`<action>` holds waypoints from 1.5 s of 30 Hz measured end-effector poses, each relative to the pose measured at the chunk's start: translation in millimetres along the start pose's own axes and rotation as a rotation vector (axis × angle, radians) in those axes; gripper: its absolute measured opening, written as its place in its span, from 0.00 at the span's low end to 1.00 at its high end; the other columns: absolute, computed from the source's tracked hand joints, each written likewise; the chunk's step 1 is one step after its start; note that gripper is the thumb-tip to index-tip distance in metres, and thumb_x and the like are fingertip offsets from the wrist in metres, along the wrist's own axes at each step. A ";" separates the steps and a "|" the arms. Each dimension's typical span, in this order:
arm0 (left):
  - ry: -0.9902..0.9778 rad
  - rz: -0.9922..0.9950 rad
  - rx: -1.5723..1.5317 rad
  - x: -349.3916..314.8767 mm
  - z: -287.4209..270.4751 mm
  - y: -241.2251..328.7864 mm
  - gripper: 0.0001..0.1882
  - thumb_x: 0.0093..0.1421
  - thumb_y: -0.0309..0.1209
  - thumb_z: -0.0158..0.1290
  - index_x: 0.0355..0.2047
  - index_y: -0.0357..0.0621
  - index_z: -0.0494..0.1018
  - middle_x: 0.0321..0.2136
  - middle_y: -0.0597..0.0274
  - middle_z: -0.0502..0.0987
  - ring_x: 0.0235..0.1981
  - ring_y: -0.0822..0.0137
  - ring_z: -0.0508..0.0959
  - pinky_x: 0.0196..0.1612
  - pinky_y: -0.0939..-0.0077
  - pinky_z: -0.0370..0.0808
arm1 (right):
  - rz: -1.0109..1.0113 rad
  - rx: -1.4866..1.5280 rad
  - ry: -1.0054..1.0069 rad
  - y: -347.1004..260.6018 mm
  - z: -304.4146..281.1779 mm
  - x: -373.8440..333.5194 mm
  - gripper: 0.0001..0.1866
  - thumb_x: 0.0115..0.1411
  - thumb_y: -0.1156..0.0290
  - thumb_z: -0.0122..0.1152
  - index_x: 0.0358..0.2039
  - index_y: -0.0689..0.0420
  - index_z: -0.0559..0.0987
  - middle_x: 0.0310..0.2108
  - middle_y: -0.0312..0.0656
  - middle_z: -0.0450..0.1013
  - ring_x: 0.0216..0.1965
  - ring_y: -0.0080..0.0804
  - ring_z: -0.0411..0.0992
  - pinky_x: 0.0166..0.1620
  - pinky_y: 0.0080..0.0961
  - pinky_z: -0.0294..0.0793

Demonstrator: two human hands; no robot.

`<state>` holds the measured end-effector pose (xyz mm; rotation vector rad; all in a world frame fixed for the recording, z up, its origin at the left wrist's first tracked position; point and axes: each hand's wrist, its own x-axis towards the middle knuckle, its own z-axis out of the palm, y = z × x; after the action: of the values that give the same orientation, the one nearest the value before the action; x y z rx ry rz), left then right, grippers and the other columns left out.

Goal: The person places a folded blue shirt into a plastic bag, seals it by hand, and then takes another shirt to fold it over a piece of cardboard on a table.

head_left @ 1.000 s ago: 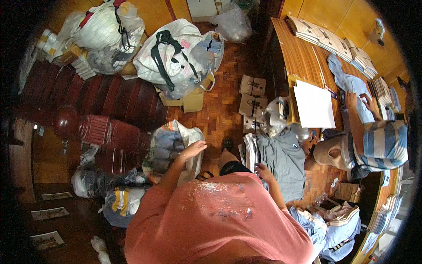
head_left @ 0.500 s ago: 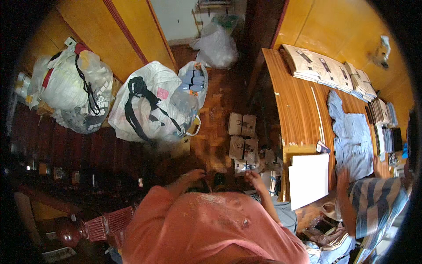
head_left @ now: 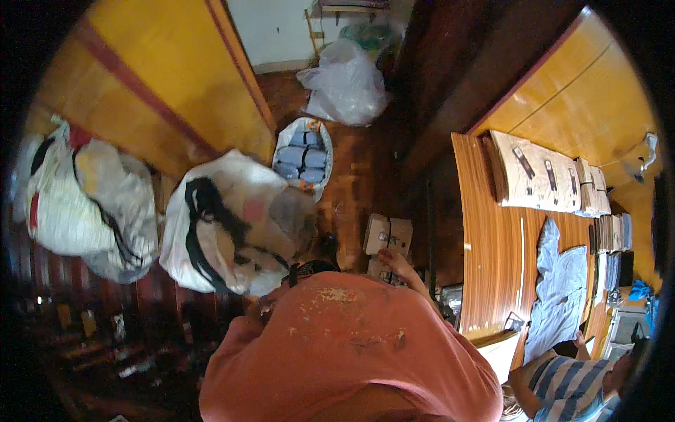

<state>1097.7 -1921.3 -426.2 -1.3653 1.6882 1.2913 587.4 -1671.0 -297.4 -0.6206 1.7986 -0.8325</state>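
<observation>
My right hand (head_left: 394, 261) reaches down over flat, folded brown packages (head_left: 389, 235) piled on the floor ahead of me. It is small and smeared, so whether its fingers grip a package cannot be made out. My left hand is out of sight behind my red shirt (head_left: 351, 330). Close by on the left, a big white sack (head_left: 204, 253) with black straps bulges with contents. Beyond it, an open white bag (head_left: 325, 158) holds rolled blue bundles (head_left: 301, 156).
A wooden table (head_left: 489, 260) at right bears stacked packages (head_left: 538, 172) and a blue garment (head_left: 559, 288), handled by a person in a striped shirt (head_left: 569, 383). More filled sacks (head_left: 91, 204) stand at far left. A clear plastic bag (head_left: 344, 84) sits at the back.
I have moved forward toward the floor packages and sacks. My right hand has come onto the near part of the pile; my left hand, visible before, has gone behind my body.
</observation>
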 end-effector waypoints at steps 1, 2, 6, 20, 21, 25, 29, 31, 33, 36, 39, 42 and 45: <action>-0.017 0.068 0.039 28.1 -25.4 37.7 0.21 0.59 0.40 0.48 0.50 0.44 0.67 0.49 0.52 0.67 0.47 0.56 0.68 0.53 0.63 0.62 | 0.067 -0.027 -0.038 13.5 -10.9 17.9 0.22 0.58 0.59 0.54 0.47 0.61 0.71 0.40 0.44 0.72 0.42 0.32 0.70 0.43 0.25 0.68; -0.010 0.113 0.047 52.2 -46.1 64.1 0.22 0.59 0.40 0.47 0.51 0.44 0.66 0.50 0.52 0.67 0.48 0.56 0.67 0.53 0.63 0.62 | 0.048 -0.035 -0.016 -11.5 -18.3 25.0 0.22 0.57 0.61 0.55 0.48 0.62 0.70 0.40 0.45 0.72 0.42 0.33 0.70 0.43 0.27 0.68; 0.001 0.464 0.004 158.6 -118.7 223.7 0.22 0.59 0.40 0.47 0.52 0.46 0.65 0.52 0.52 0.64 0.50 0.56 0.66 0.54 0.63 0.61 | -0.037 -0.264 0.169 -5.3 -77.2 81.4 0.21 0.58 0.62 0.54 0.48 0.62 0.70 0.42 0.46 0.72 0.39 0.34 0.71 0.39 0.27 0.69; 0.298 0.628 0.188 247.3 -237.7 529.9 0.20 0.59 0.43 0.47 0.44 0.40 0.68 0.36 0.49 0.74 0.34 0.54 0.75 0.37 0.61 0.70 | 0.148 0.298 0.038 -139.0 -336.0 393.7 0.15 0.55 0.58 0.56 0.33 0.58 0.74 0.20 0.32 0.68 0.18 0.20 0.64 0.21 0.21 0.63; 0.291 0.529 0.077 255.8 -236.8 513.7 0.20 0.59 0.43 0.47 0.44 0.41 0.68 0.35 0.49 0.74 0.35 0.54 0.75 0.37 0.61 0.70 | 0.138 0.259 0.027 -157.4 -346.8 425.7 0.14 0.56 0.57 0.54 0.33 0.55 0.72 0.21 0.30 0.67 0.20 0.17 0.63 0.22 0.19 0.62; 0.318 0.353 -0.077 254.7 -243.4 519.1 0.19 0.59 0.43 0.47 0.44 0.43 0.69 0.34 0.49 0.75 0.36 0.54 0.75 0.37 0.61 0.70 | -0.179 0.060 -0.031 -157.4 -393.9 561.1 0.09 0.58 0.61 0.52 0.27 0.52 0.72 0.20 0.29 0.65 0.19 0.16 0.61 0.21 0.19 0.60; 0.224 0.014 -0.361 275.0 -209.2 447.5 0.19 0.57 0.43 0.49 0.44 0.44 0.70 0.35 0.53 0.76 0.38 0.57 0.76 0.40 0.64 0.71 | -0.099 -0.128 -0.126 -235.8 -384.1 632.3 0.11 0.58 0.61 0.53 0.31 0.56 0.74 0.24 0.33 0.68 0.23 0.21 0.64 0.26 0.23 0.66; 0.165 0.104 -0.221 280.1 -194.3 452.1 0.22 0.54 0.45 0.52 0.44 0.45 0.70 0.36 0.53 0.76 0.37 0.57 0.76 0.38 0.65 0.71 | -0.112 -0.278 -0.158 -255.8 -365.8 648.1 0.14 0.57 0.60 0.53 0.35 0.58 0.74 0.29 0.38 0.71 0.29 0.26 0.68 0.33 0.25 0.69; 0.114 0.190 -0.074 290.5 -203.4 463.2 0.24 0.51 0.46 0.55 0.45 0.45 0.70 0.37 0.52 0.77 0.36 0.57 0.77 0.37 0.65 0.72 | -0.286 -0.587 -0.174 -261.5 -344.2 667.8 0.19 0.57 0.58 0.54 0.41 0.60 0.74 0.35 0.43 0.73 0.35 0.31 0.71 0.40 0.28 0.70; 0.167 0.169 -0.233 322.7 -240.2 495.4 0.25 0.51 0.47 0.54 0.45 0.48 0.70 0.35 0.51 0.77 0.36 0.56 0.77 0.37 0.65 0.72 | -0.147 -0.518 -0.759 -351.2 -341.0 695.5 0.22 0.57 0.56 0.54 0.46 0.59 0.73 0.43 0.47 0.72 0.44 0.36 0.70 0.47 0.30 0.68; 0.358 -0.021 -0.442 337.2 -300.8 603.8 0.22 0.55 0.44 0.53 0.46 0.46 0.69 0.32 0.53 0.77 0.34 0.59 0.77 0.36 0.68 0.72 | -0.221 -0.377 -0.653 -392.1 -343.3 784.7 0.21 0.57 0.58 0.54 0.46 0.60 0.73 0.42 0.46 0.73 0.44 0.37 0.71 0.46 0.30 0.68; 0.401 0.183 -0.674 335.8 -361.3 697.3 0.17 0.59 0.34 0.47 0.48 0.43 0.67 0.37 0.54 0.75 0.38 0.64 0.75 0.40 0.71 0.71 | -0.231 -0.382 -0.160 -413.4 -346.5 878.6 0.18 0.56 0.60 0.54 0.42 0.59 0.74 0.37 0.47 0.74 0.40 0.39 0.72 0.43 0.31 0.69; 0.406 0.305 -0.704 355.5 -377.1 735.0 0.15 0.61 0.28 0.44 0.49 0.41 0.67 0.44 0.56 0.72 0.46 0.65 0.71 0.47 0.74 0.68 | -0.269 -0.243 0.034 -406.8 -358.7 969.7 0.17 0.56 0.60 0.53 0.40 0.58 0.75 0.34 0.47 0.74 0.37 0.41 0.73 0.39 0.32 0.70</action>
<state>340.7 -2405.1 -386.0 -1.9201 1.8356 2.0214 -75.8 -2548.3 -455.2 -1.0293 1.8889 -0.8106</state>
